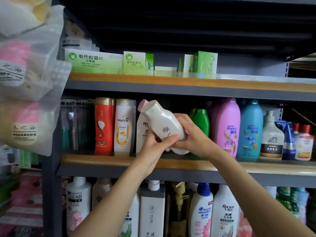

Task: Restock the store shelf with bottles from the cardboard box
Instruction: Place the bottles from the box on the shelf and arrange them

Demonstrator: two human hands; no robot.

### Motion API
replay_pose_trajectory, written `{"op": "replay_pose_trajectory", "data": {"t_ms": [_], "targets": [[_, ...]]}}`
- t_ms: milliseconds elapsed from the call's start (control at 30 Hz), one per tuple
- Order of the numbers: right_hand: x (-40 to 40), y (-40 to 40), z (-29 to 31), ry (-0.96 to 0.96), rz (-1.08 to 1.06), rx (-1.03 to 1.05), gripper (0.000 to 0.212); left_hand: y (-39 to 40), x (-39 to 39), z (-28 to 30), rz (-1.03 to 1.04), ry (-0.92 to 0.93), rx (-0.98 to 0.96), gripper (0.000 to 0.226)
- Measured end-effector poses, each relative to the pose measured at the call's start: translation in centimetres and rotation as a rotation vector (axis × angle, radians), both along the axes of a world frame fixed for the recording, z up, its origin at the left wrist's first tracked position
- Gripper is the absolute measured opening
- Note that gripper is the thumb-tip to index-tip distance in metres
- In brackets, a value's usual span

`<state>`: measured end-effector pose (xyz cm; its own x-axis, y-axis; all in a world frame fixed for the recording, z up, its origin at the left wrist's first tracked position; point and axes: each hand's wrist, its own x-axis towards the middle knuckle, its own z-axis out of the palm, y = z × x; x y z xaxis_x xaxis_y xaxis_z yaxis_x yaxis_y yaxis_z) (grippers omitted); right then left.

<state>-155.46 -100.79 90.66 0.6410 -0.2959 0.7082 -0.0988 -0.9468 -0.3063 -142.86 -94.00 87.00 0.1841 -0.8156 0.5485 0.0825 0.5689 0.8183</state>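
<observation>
Fingers point(168, 139) of left hand point(153, 147) and right hand point(191, 134) grasp white bottle point(164, 122), tilted, cap toward upper left, in front of middle shelf point(102, 160). Behind: Pantene bottle point(123, 125), pink Rejoice bottle point(226, 127), upright.

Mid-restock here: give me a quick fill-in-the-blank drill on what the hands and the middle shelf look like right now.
1. Both hands grip one ____ bottle, tilted with its cap up-left.
2. The left hand holds it in front of the ____ shelf.
3. Right of the right hand, the pink Rejoice bottle stands beside a ____ one.
4. The Pantene bottle stands right of a ____ bottle.

Missing words: white; middle; blue; red
</observation>
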Motion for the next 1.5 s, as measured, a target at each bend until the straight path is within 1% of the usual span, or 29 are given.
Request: {"op": "replay_pose_trajectory", "data": {"t_ms": [133, 200, 267, 333, 433, 500, 533, 567, 600, 633, 667, 700, 733, 767, 833, 867, 900, 933, 1033, 1100, 1167, 1200, 1267, 1333, 1400, 1467, 1500], "targets": [[-1.2, 0.3, -0.1, -0.023, -0.002, 0.061, 0.060, 0.1, -0.5, 0.2, -0.041, 0.013, -0.018, 0.053], [-1.3, 0.8, -0.1, -0.034, -0.022, 0.053, 0.059, 0.4, -0.6, 0.4, -0.096, 0.044, -0.029, 0.053], [-1.0, 1.5, 0.2, -0.056, -0.015, 0.052, 0.062, 0.8, -0.6, 0.8, -0.124, 0.094, -0.037, 0.061], [-0.5, 2.0, 0.7, -0.074, 0.019, 0.060, 0.060, 1.3, -0.4, 1.3, -0.103, 0.116, -0.042, 0.065], [0.6, 2.7, 0.9, -0.089, 0.092, 0.085, 0.061, 1.9, 0.2, 1.3, -0.051, 0.159, -0.045, 0.057], [1.2, 3.1, 0.6, -0.075, 0.001, -0.005, 0.066, 2.3, 0.6, 1.0, 0.029, 0.193, -0.045, 0.056], [1.4, 3.1, 0.5, -0.066, -0.065, -0.045, 0.063, 2.4, 0.8, 0.9, 0.073, 0.194, -0.042, 0.058], [1.5, 2.9, 0.3, -0.071, -0.085, -0.028, 0.055, 2.7, 0.9, 1.0, 0.118, 0.181, -0.032, 0.060], [1.5, 2.8, 0.3, -0.108, -0.057, 0.068, 0.041, 3.0, 1.0, 1.2, 0.166, 0.152, -0.011, 0.061], [1.4, 2.6, 0.4, -0.183, -0.004, 0.209, 0.026, 3.3, 1.2, 1.6, 0.210, 0.113, 0.018, 0.061], [1.3, 2.2, 0.3, -0.263, 0.012, 0.343, 0.020, 3.6, 1.5, 2.0, 0.243, 0.074, 0.053, 0.060], [1.2, 1.7, 0.3, -0.316, -0.044, 0.414, 0.023, 3.8, 1.8, 2.3, 0.263, 0.040, 0.092, 0.058], [1.2, 1.0, 0.3, -0.295, -0.175, 0.388, 0.026, 4.1, 2.2, 2.6, 0.275, 0.005, 0.125, 0.055], [1.5, 0.2, 0.1, -0.196, -0.326, 0.325, 0.028, 4.3, 2.6, 2.9, 0.281, -0.027, 0.151, 0.053], [2.7, -1.3, -0.5, 0.160, -0.522, 0.235, 0.034, 4.7, 3.0, 3.1, 0.281, -0.065, 0.196, 0.050], [3.5, -2.1, -0.8, 0.323, -0.561, 0.222, 0.038, 4.8, 3.1, 3.0, 0.273, -0.080, 0.214, 0.049], [4.4, -2.8, -1.0, 0.422, -0.561, 0.226, 0.042, 4.9, 3.2, 2.9, 0.262, -0.095, 0.231, 0.049], [5.2, -3.5, -1.1, 0.461, -0.548, 0.249, 0.047, 5.0, 3.3, 2.7, 0.248, -0.112, 0.245, 0.050], [7.3, -5.0, -1.3, 0.508, -0.574, 0.268, 0.067, 5.0, 3.8, 2.5, 0.237, -0.133, 0.257, 0.052], [8.0, -5.6, -1.6, 0.573, -0.636, 0.291, 0.073, 5.0, 4.1, 2.6, 0.239, -0.117, 0.263, 0.052], [8.2, -5.7, -2.0, 0.573, -0.663, 0.325, 0.076, 5.1, 4.2, 2.6, 0.232, -0.121, 0.269, 0.052], [8.4, -5.6, -2.1, 0.559, -0.669, 0.331, 0.073, 5.1, 4.2, 2.6, 0.232, -0.133, 0.262, 0.051], [8.6, -5.3, -1.8, 0.544, -0.669, 0.312, 0.062, 5.1, 4.2, 2.7, 0.231, -0.151, 0.244, 0.053], [8.7, -4.1, -1.5, 0.522, -0.679, 0.266, 0.043, 5.2, 4.1, 2.6, 0.231, -0.145, 0.259, 0.062], [8.8, -3.1, -1.5, 0.470, -0.688, 0.244, 0.027, 5.3, 4.0, 2.5, 0.231, -0.151, 0.279, 0.060], [8.5, -2.6, -1.3, 0.459, -0.716, 0.240, 0.025, 5.4, 4.1, 2.6, 0.227, -0.166, 0.276, 0.052], [8.1, -2.2, -1.0, 0.453, -0.741, 0.234, 0.031, 5.5, 4.2, 2.7, 0.225, -0.168, 0.271, 0.049]]}}
